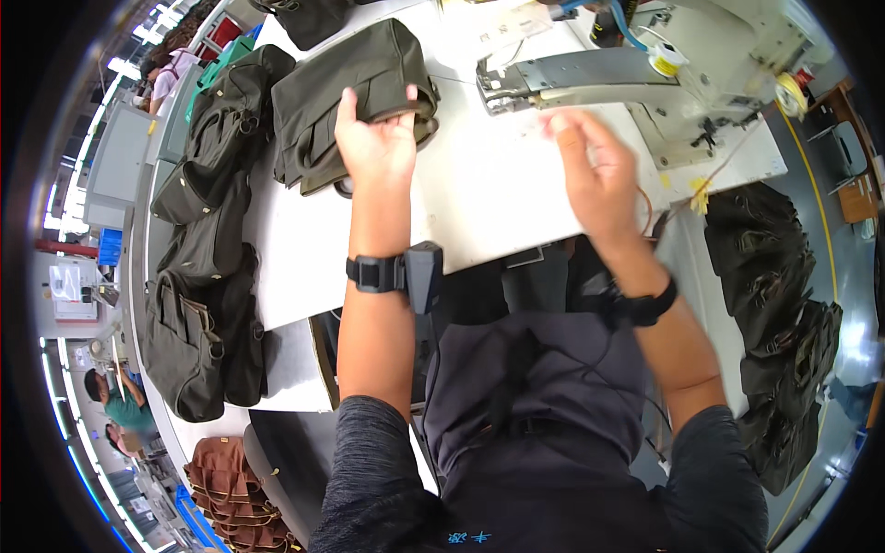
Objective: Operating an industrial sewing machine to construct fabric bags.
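My left hand [376, 143] is palm up at the front edge of an olive fabric bag [332, 92], thumb raised, some fingers hooked at its zipped opening and partly hidden there. My right hand [595, 170], slightly blurred, is over the white worktable [479, 203], its fingers curled toward the thumb; whatever it may hold cannot be made out. Beyond it lies the long metal arm of an industrial sewing machine [590, 78], with thread spools [666, 60] on the machine.
More olive bags line my left [184, 341] and hang or lie in a pile at right [765, 304]. Reddish-brown pieces [221, 479] are stacked lower left. Co-workers [120, 405] appear at the far left. A floor with a yellow line [811, 184] runs along the right.
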